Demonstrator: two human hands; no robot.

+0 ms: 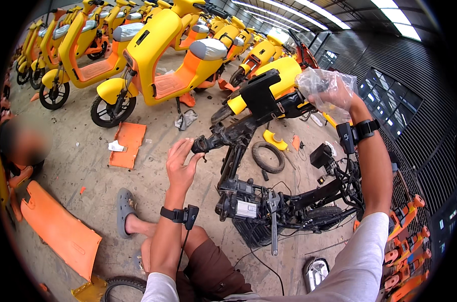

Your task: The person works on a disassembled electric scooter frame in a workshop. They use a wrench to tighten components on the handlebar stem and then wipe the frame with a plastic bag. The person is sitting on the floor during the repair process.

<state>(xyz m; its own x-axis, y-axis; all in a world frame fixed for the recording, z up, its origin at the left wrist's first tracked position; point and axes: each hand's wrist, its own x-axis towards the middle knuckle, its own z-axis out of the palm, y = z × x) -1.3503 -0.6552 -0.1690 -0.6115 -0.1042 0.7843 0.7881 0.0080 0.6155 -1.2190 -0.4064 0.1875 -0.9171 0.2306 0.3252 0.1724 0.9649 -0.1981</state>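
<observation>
A stripped black scooter frame lies on the floor in front of me, with wiring and a motor block showing. From it a black tube rises to the left, and my left hand pinches its clamp-like end between thumb and fingers. Higher up at the right, my right hand is closed in a crumpled clear plastic bag, beside the far end of a black bar; the bag partly covers the fingers. An adjustable wrench rests across the frame, its handle pointing toward me.
Rows of yellow scooters stand behind. On the floor are a loose tyre, a yellow cover piece and orange panels. Another person is at the far left. Orange parts are stacked at the right.
</observation>
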